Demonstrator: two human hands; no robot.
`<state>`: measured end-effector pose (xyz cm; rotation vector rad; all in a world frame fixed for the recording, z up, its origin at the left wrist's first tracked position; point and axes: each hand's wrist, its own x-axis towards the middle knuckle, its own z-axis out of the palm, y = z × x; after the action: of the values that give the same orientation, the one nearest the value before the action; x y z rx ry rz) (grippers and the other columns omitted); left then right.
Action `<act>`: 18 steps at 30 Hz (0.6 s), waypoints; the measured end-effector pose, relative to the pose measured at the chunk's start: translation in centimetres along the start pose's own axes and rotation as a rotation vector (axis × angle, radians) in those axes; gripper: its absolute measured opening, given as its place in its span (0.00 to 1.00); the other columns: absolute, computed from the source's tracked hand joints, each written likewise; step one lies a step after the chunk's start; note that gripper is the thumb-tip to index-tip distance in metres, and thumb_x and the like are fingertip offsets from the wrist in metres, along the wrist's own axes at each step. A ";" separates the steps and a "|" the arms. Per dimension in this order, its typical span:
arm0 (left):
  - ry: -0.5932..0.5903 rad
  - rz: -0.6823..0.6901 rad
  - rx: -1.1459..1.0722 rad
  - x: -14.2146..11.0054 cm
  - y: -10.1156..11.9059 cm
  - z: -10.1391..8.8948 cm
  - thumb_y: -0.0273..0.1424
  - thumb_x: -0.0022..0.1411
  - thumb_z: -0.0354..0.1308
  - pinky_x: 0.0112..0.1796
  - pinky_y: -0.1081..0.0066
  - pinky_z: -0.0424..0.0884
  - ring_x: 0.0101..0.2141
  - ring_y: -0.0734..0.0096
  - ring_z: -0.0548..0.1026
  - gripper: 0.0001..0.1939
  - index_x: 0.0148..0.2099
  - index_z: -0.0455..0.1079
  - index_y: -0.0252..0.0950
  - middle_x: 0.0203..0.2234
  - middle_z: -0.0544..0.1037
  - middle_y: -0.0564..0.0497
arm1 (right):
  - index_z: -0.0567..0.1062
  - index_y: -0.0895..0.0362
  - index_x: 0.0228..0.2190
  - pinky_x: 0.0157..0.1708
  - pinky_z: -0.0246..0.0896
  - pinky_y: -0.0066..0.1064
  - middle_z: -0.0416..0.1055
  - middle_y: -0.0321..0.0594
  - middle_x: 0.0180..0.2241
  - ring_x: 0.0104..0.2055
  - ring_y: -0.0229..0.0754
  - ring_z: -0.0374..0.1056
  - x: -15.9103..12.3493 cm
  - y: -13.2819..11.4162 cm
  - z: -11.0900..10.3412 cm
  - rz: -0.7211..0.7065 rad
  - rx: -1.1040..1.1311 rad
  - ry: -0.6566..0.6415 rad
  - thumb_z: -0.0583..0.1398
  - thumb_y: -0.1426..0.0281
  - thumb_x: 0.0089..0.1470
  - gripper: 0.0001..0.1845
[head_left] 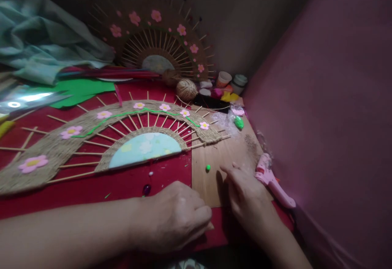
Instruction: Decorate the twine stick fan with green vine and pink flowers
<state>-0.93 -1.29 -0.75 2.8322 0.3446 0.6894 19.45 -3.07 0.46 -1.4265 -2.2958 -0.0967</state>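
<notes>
My left hand (180, 218) is closed, thumb against curled fingers, over the red cloth at the board's near edge; whatever may be inside is hidden. My right hand (248, 193) hovers over the wooden board (200, 191), its index finger stretched out and nothing seen in it. Just left of that fingertip lies a small green clay ball (208, 167). Beyond both hands lies a woven twine fan (88, 122) with stick ribs, pink clay flowers (72, 132), a green clay vine (122, 116) and a light blue half-circle (147, 150) at its base.
A pink glue gun (274, 183) lies at the right by the pink wall. Behind the board are a green clay lump (238, 122), a twine ball (186, 89) and small tubs (223, 79). A second flowered fan (156, 28) leans at the back. Green sheet (82, 91) lies left.
</notes>
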 end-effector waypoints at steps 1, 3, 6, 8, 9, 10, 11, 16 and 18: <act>0.001 0.001 0.002 0.0 0.0 0.1 0.27 0.65 0.47 0.19 0.68 0.58 0.19 0.72 0.66 0.13 0.27 0.63 0.35 0.18 0.71 0.53 | 0.73 0.61 0.39 0.42 0.68 0.42 0.75 0.46 0.31 0.36 0.47 0.72 0.1 -0.1 -0.2 0.006 0.008 -0.007 0.50 0.78 0.56 0.14; -0.002 0.003 0.006 0.0 0.0 0.1 0.28 0.65 0.47 0.19 0.67 0.58 0.19 0.72 0.66 0.13 0.27 0.64 0.35 0.17 0.70 0.53 | 0.73 0.62 0.40 0.40 0.68 0.40 0.75 0.48 0.33 0.37 0.47 0.72 0.1 -0.5 -0.8 0.018 0.014 -0.009 0.51 0.77 0.56 0.13; -0.009 0.004 0.011 0.0 0.1 -0.1 0.27 0.65 0.48 0.19 0.67 0.58 0.19 0.72 0.66 0.13 0.27 0.64 0.35 0.17 0.70 0.54 | 0.74 0.59 0.35 0.34 0.67 0.34 0.75 0.44 0.31 0.33 0.44 0.71 -0.4 -1.2 -1.6 0.056 0.068 -0.033 0.52 0.76 0.57 0.12; -0.010 0.000 0.005 0.1 0.1 -0.2 0.27 0.65 0.48 0.19 0.67 0.58 0.19 0.72 0.66 0.12 0.27 0.64 0.35 0.18 0.71 0.53 | 0.74 0.57 0.28 0.27 0.63 0.29 0.72 0.38 0.23 0.26 0.39 0.69 -0.9 -1.5 -2.2 0.113 0.138 -0.041 0.53 0.75 0.57 0.11; -0.010 -0.003 0.001 0.1 0.1 -0.3 0.27 0.65 0.48 0.19 0.68 0.58 0.19 0.72 0.66 0.12 0.28 0.64 0.35 0.18 0.71 0.53 | 0.74 0.56 0.27 0.25 0.61 0.28 0.71 0.36 0.21 0.24 0.38 0.68 -1.0 -1.6 -2.3 0.141 0.167 -0.022 0.54 0.75 0.57 0.11; -0.008 -0.005 -0.005 0.1 0.1 -0.3 0.27 0.65 0.48 0.20 0.68 0.58 0.19 0.72 0.65 0.12 0.28 0.64 0.35 0.18 0.71 0.53 | 0.74 0.57 0.28 0.25 0.60 0.27 0.71 0.35 0.22 0.24 0.37 0.67 -1.0 -1.5 -2.4 0.157 0.181 0.004 0.54 0.75 0.57 0.09; -0.006 -0.008 -0.008 0.1 0.1 -0.3 0.27 0.65 0.48 0.20 0.68 0.58 0.19 0.72 0.65 0.12 0.28 0.64 0.35 0.18 0.70 0.53 | 0.74 0.57 0.30 0.26 0.60 0.27 0.72 0.36 0.23 0.25 0.37 0.68 -0.8 -1.3 -2.4 0.164 0.170 0.031 0.55 0.74 0.57 0.08; 0.001 0.000 -0.017 0.1 0.1 -0.1 0.27 0.65 0.48 0.20 0.69 0.57 0.19 0.72 0.65 0.12 0.28 0.63 0.35 0.17 0.70 0.54 | 0.75 0.59 0.34 0.33 0.60 0.32 0.73 0.44 0.33 0.34 0.44 0.69 3.1 0.8 -1.1 0.241 -0.085 -0.143 0.54 0.74 0.56 0.10; -0.005 -0.004 -0.019 0.1 0.1 -0.1 0.27 0.65 0.48 0.20 0.68 0.58 0.19 0.72 0.65 0.12 0.28 0.63 0.35 0.18 0.70 0.54 | 0.73 0.58 0.39 0.33 0.59 0.32 0.74 0.44 0.36 0.35 0.44 0.69 5.2 1.4 -0.2 0.279 -0.218 -0.270 0.53 0.72 0.57 0.11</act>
<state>-0.89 -1.36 -0.60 2.8147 0.3406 0.6808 18.75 1.90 2.47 -1.9647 -2.3215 -0.0751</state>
